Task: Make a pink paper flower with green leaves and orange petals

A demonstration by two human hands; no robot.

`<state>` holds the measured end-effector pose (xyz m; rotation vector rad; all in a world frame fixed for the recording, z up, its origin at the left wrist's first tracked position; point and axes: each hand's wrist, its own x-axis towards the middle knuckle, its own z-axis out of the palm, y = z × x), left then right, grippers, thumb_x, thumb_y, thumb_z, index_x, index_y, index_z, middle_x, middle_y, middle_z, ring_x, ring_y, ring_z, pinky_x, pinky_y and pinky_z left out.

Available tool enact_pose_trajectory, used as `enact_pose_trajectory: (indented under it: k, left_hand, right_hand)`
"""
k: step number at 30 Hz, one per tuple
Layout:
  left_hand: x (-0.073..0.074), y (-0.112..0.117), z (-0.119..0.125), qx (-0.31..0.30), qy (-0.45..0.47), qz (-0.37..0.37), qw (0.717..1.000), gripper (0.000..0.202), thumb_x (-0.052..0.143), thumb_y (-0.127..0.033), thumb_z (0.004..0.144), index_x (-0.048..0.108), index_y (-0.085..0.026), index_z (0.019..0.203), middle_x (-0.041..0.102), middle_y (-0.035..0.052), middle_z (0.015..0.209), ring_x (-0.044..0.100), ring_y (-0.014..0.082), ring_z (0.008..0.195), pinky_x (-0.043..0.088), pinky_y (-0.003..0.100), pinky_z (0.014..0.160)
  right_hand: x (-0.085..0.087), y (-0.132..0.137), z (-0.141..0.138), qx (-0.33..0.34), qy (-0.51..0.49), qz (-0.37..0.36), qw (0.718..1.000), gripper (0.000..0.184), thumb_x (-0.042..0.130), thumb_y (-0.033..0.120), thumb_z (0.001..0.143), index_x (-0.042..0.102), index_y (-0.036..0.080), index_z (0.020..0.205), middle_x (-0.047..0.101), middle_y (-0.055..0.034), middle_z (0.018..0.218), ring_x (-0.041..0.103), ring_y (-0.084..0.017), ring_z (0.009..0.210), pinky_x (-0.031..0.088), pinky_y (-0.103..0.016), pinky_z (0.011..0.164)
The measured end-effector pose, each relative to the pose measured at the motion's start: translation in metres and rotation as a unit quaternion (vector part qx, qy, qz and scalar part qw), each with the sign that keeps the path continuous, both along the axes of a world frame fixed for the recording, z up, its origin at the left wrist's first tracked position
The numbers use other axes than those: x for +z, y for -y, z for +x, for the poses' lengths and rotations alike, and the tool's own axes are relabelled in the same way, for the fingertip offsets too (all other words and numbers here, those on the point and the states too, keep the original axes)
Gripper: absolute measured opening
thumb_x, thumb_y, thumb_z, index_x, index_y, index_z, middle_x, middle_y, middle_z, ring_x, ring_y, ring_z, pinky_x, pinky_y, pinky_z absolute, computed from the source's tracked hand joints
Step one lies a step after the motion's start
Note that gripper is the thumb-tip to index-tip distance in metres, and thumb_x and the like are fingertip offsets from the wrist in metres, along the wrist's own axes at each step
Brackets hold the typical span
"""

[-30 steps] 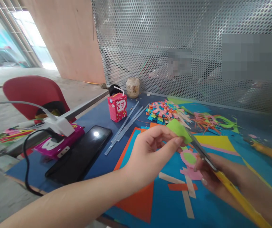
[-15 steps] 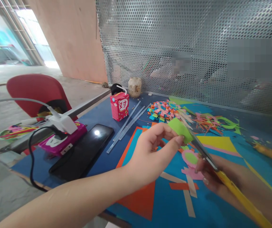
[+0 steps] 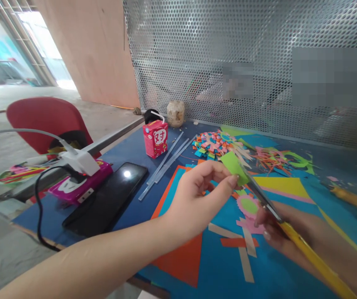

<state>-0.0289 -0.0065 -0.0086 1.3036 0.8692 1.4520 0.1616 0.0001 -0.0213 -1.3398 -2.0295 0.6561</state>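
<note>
My left hand [image 3: 193, 199] pinches a small piece of green paper [image 3: 232, 164] between thumb and fingers. Yellow-handled scissors [image 3: 303, 248] are in my right hand [image 3: 290, 226], their metal blades pointing up and left. The blade tips meet the right edge of the green paper. Part of my right hand is hidden behind the scissors. Below the blades lies a pink scalloped paper flower [image 3: 247, 206] with a green centre. Beige strips [image 3: 246, 263] and an orange strip [image 3: 239, 242] cross on the blue paper [image 3: 278, 270] nearby.
A black phone [image 3: 106, 199], purple power strip [image 3: 81, 182], clear sticks [image 3: 166, 166] and red drink carton [image 3: 155, 139] stand or lie at left. Fringed paper flowers [image 3: 212, 143] and paper shreds [image 3: 272, 160] lie behind my hands. A perforated metal panel [image 3: 197, 41] borders the back.
The green paper has tilted slightly in my left hand, and the scissors have shifted a little to the left with it. The whole view has moved slightly.
</note>
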Motion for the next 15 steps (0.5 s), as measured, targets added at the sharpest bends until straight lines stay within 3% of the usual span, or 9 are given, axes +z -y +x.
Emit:
enact_pose_trajectory:
  k: [4, 10, 15]
  left_hand:
    - [-0.001, -0.001, 0.0, 0.0, -0.016, 0.007, 1.0, 0.014, 0.053, -0.024, 0.083, 0.054, -0.016, 0.072, 0.059, -0.0009, 0.067, 0.052, 0.007, 0.062, 0.039, 0.018, 0.055]
    - [-0.002, -0.001, 0.0, 0.003, -0.021, 0.012, 1.0, 0.015, 0.054, -0.027, 0.083, 0.055, -0.017, 0.072, 0.059, -0.0008, 0.066, 0.055, 0.009, 0.064, 0.04, 0.02, 0.056]
    - [-0.003, 0.0, 0.0, 0.005, -0.02, 0.017, 1.0, 0.015, 0.056, -0.028, 0.081, 0.055, -0.017, 0.071, 0.06, 0.0007, 0.067, 0.056, 0.0115, 0.065, 0.043, 0.023, 0.058]
  right_hand:
    - [-0.002, 0.006, -0.004, -0.034, -0.076, -0.05, 0.995, 0.008, 0.058, 0.037, 0.061, 0.061, 0.029, 0.062, 0.064, 0.0036, 0.06, 0.065, -0.017, 0.054, 0.052, -0.022, 0.046]
    - [-0.005, -0.008, 0.009, 0.061, 0.008, -0.018, 0.998, 0.01, 0.063, 0.035, 0.062, 0.065, 0.028, 0.068, 0.068, 0.0002, 0.062, 0.067, -0.021, 0.055, 0.055, -0.025, 0.048]
    - [-0.006, -0.003, 0.004, 0.008, -0.041, -0.012, 0.999, 0.01, 0.062, 0.036, 0.061, 0.065, 0.027, 0.063, 0.066, -0.0002, 0.06, 0.065, -0.02, 0.053, 0.054, -0.026, 0.047]
